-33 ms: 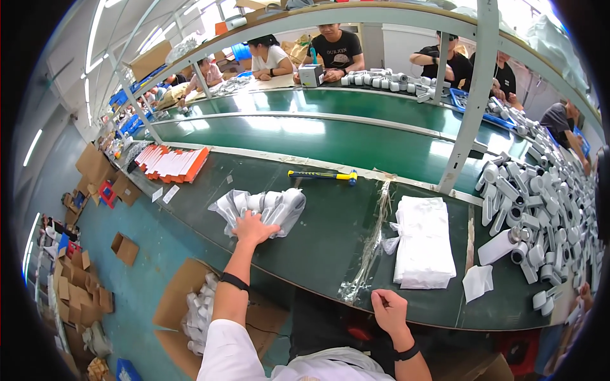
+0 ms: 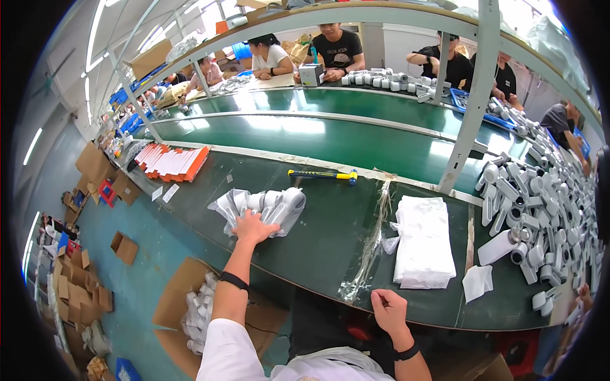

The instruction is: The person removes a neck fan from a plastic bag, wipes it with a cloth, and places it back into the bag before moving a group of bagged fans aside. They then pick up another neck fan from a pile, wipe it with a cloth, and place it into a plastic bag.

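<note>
My left hand (image 2: 253,228) rests on a row of white rounded parts wrapped in clear plastic bags (image 2: 279,206). Its fingers are spread over the near side, with the thumb stretched out to the right. At the table's front edge my right hand (image 2: 389,309) is loosely curled, and nothing shows in it. Beyond that hand lies a stack of white plastic bags (image 2: 424,244), with a loose white piece (image 2: 478,283) to its right. A hammer with a yellow and blue handle (image 2: 321,174) lies farther back on the dark table.
Grey-white handheld parts (image 2: 540,209) are heaped at the right. Orange-and-white flat boxes (image 2: 171,162) lie at the far left. A metal post (image 2: 473,101) rises behind the table. An open carton (image 2: 175,298) with wrapped parts stands below left. Several people sit across the green conveyor (image 2: 267,136).
</note>
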A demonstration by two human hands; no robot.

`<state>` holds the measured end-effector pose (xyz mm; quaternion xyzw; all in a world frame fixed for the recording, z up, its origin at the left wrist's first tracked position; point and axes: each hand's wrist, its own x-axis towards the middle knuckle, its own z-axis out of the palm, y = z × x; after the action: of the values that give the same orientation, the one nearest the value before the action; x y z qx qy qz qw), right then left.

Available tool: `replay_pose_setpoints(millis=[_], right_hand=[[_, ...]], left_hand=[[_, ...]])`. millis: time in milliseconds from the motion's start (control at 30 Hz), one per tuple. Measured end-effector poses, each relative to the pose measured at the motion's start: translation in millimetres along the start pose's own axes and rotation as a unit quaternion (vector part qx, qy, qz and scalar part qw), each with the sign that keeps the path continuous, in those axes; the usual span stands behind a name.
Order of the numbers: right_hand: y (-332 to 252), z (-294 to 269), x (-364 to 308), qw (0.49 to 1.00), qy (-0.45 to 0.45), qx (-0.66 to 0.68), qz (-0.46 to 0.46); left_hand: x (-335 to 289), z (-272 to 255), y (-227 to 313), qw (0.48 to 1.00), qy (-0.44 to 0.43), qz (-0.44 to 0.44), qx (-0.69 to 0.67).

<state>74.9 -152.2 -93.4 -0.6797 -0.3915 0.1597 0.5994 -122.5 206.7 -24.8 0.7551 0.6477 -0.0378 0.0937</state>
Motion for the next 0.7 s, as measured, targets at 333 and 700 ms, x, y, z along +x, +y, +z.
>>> replay_pose_setpoints(millis=[333, 700], right_hand=[[1.9, 0.0, -0.7, 1.000, 0.002, -0.013, 0.004], [3.1, 3.3, -0.9, 0.998, 0.011, -0.057, -0.006]], left_hand=[[14.7, -31.1, -4.2, 0.985, -0.138, 0.057, 0.089], [28.2, -2.6, -21.5, 0.994, -0.019, 0.097, 0.037]])
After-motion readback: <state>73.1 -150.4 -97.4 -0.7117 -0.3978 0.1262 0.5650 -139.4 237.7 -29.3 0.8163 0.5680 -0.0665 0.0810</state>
